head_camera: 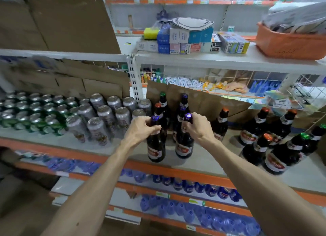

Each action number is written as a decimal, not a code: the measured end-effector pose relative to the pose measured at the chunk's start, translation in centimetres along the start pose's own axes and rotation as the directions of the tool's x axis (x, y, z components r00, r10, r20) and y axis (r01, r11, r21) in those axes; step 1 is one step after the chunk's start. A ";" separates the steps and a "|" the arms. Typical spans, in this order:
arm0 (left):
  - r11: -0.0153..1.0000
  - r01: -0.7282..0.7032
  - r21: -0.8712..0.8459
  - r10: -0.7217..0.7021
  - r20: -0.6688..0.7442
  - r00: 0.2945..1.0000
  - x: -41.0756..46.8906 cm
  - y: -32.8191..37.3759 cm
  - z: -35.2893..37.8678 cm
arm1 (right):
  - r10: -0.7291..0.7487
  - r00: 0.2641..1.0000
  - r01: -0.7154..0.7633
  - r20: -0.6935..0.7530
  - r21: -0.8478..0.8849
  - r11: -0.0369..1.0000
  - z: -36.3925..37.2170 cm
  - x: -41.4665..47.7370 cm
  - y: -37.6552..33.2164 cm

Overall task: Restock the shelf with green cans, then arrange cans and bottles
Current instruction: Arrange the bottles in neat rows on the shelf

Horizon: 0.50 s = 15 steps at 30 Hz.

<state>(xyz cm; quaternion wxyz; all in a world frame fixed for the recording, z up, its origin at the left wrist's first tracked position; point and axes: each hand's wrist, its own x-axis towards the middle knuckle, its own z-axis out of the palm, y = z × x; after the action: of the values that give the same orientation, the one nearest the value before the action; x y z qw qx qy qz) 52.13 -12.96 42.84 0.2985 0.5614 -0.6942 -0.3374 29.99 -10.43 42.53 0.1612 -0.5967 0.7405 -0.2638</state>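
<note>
Green cans [35, 116] in packed rows, middle left of frame, on the shelf [204, 165]. Silver cans [105, 117] just beside them. Centre: left hand [141, 129] clenched round the neck of one purple-capped bottle [156, 147]; right hand [198, 128] grasping the neck of a second purple-capped bottle [184, 145]. Both upright, side by side. More brown bottles [275, 147] lower right.

White metal shelving [229, 60] with orange edge strips - shop interior. Cardboard sheets [70, 22] line the back. Orange basket [289, 45] upper right.
</note>
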 end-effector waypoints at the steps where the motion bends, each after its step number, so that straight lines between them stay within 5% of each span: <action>1: 0.999 0.007 0.037 -0.006 -0.027 1.000 -0.2 -0.3 -0.7 | -0.001 1.000 0.001 0.006 0.018 1.000 0.4 -0.1 -0.5; 15: 0.997 0.017 0.074 -0.015 -0.021 1.000 2.0 -2.9 -1.4 | 0.028 1.000 -0.028 0.002 0.065 0.997 2.7 -0.7 -2.3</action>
<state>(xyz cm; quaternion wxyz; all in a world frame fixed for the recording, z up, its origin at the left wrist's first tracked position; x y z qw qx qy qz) 54.55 -15.48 41.40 0.2819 0.5811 -0.6987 -0.3078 33.52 -10.62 41.66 0.1846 -0.5809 0.7397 -0.2854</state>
